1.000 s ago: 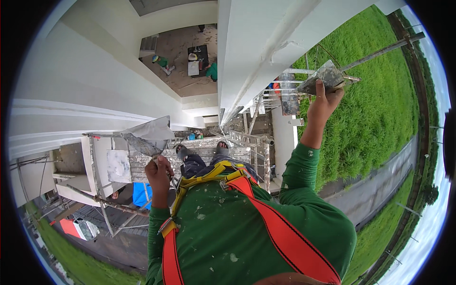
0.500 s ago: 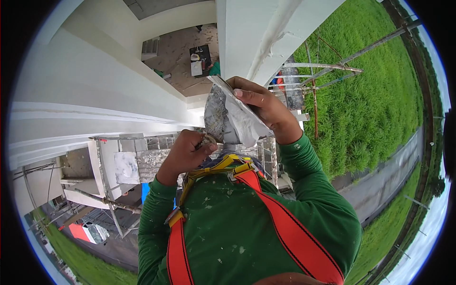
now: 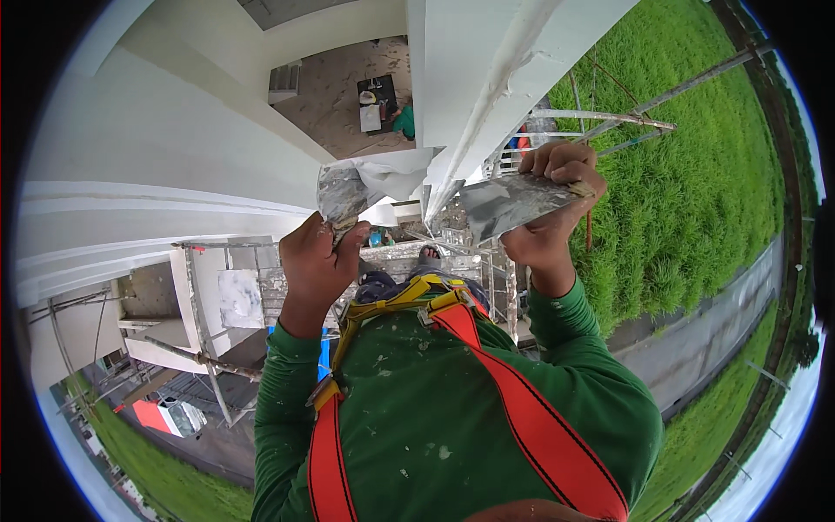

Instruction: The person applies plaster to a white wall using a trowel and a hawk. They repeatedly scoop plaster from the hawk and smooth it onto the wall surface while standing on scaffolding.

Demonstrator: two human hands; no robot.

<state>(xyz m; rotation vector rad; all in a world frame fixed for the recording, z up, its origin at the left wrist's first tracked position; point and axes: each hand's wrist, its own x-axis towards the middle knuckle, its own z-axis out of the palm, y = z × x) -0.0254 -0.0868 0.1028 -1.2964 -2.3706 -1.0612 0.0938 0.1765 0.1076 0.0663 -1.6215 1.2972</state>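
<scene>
My left hand (image 3: pixel 317 265) is closed on the handle of a broad putty knife (image 3: pixel 339 191), whose blade points up and carries a lump of white putty (image 3: pixel 391 174). My right hand (image 3: pixel 552 217) grips a second, grey-smeared flat blade (image 3: pixel 496 209), held level a little to the right of the first, with a gap between them. Both tools are at chest height above my feet (image 3: pixel 429 257), which stand on a paint-spattered scaffold platform (image 3: pixel 278 278). A white wall with a grooved column (image 3: pixel 487 78) rises just beyond my hands.
Scaffold tubes (image 3: pixel 626 117) jut out at the right over grass (image 3: pixel 678 226) and a road (image 3: pixel 713 348) far below. At the left are more scaffolding (image 3: pixel 209 365) and a truck (image 3: pixel 170 418). Down in an opening (image 3: pixel 322 96), a person in green (image 3: pixel 403 122) is beside a dark board (image 3: pixel 377 91).
My hands came together, the right blade crossing the left one, and have since moved slightly apart. The right blade has turned flatter, and white putty now sits on the left blade.
</scene>
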